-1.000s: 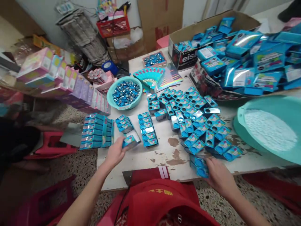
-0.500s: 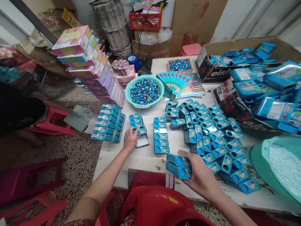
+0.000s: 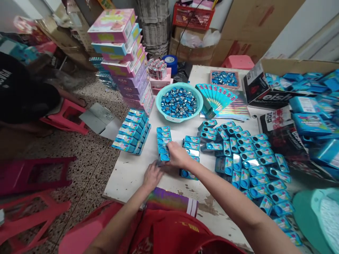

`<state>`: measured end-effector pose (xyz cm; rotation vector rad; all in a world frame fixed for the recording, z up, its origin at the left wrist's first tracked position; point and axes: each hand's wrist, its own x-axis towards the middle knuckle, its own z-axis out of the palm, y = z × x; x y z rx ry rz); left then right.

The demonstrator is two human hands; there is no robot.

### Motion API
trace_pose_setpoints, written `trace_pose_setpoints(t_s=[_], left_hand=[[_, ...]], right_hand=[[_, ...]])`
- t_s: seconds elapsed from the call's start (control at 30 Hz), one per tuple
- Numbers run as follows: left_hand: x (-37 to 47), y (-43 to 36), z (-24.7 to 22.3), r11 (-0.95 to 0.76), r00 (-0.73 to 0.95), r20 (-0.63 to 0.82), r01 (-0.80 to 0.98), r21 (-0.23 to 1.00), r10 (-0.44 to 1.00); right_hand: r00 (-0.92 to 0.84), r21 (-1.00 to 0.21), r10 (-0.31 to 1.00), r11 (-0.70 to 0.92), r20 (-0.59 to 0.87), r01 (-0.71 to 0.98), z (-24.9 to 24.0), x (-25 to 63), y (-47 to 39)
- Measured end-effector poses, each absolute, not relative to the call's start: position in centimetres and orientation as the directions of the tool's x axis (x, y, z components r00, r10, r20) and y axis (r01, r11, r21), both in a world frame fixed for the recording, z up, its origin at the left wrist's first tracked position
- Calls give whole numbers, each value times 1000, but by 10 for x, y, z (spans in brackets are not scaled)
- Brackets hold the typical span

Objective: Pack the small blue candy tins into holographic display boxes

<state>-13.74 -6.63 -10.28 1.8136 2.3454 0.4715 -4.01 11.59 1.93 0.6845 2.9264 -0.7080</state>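
My right hand [image 3: 178, 155] reaches across and grips small blue boxes [image 3: 164, 156] at the near end of a short row. Their tops have round blue caps or dark holes. My left hand [image 3: 153, 176] is low at the same end, its fingertips on the near edge of the carton under the row; the fingers are partly hidden. A second row of blue boxes [image 3: 192, 139] stands just right, partly behind my right forearm. To the left is a filled display carton [image 3: 132, 132]. Many loose blue boxes [image 3: 251, 164] stand upright at right.
A turquoise basin [image 3: 159, 102] holds blue and silver caps; a pink tray [image 3: 212, 82] behind holds more. Pink and purple cartons [image 3: 120, 53] are stacked at left. Large cardboard boxes [image 3: 278, 98] and a green tub [image 3: 304, 204] flank the right. A person [image 3: 23, 91] sits at far left.
My right hand has carried a pair of blue boxes leftward to the near end of the left row. My left hand has drawn back toward me. The view has shifted left.
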Motion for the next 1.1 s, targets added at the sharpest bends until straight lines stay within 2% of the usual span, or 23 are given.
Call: trace_pose_setpoints(t_s=[0.1,0.17,0.27,0.37,0.47,0.57,0.6,0.67,0.77,0.8,0.87,1.0,1.1], left_hand=[[-134,-66,-107,250,-293,95,914,319,951],[-137,-65,-107,229,-286,115,906,355,951],[-143,-70,-109,187,-297,170,862,471,939],[-146,-72,-108,243,-456,214,750,615,864],[-147,-61,-102,313,-591,125,581,752,797],[-147,-41,-95,305,-558,26,491,816,829],[-147,-36,-93,305,-553,11,476,825,833],[-147,-29,-92,310,-567,-12,431,848,823],[-150,-24,-88,318,-586,-79,316,894,806],[-153,-23,-85,332,-593,-103,291,897,799],[-160,-20,-78,375,-611,-104,336,864,785],[-173,-12,-60,317,-505,105,677,664,857],[-177,-10,-48,266,-405,177,815,515,897]], right_hand=[[-924,-331,342,863,-173,381,7,-51,114],[-931,-300,330,882,-157,363,0,-50,110],[-932,-291,344,886,-114,362,-9,-46,103],[-915,-283,395,871,-84,402,-18,-47,94],[-893,-288,444,847,-76,446,-24,-52,83],[-889,-340,457,833,-20,436,-29,-52,73],[-878,-370,477,819,18,438,-31,-50,70],[-787,-454,612,725,80,518,-39,-44,64],[-570,-584,822,473,21,660,-50,-33,60],[-536,-606,844,417,-19,678,-53,-31,60],[-555,-611,830,409,-60,678,-54,-28,63],[-709,-498,704,628,36,598,-43,-25,69],[-797,-392,593,764,112,513,-34,-25,71]])
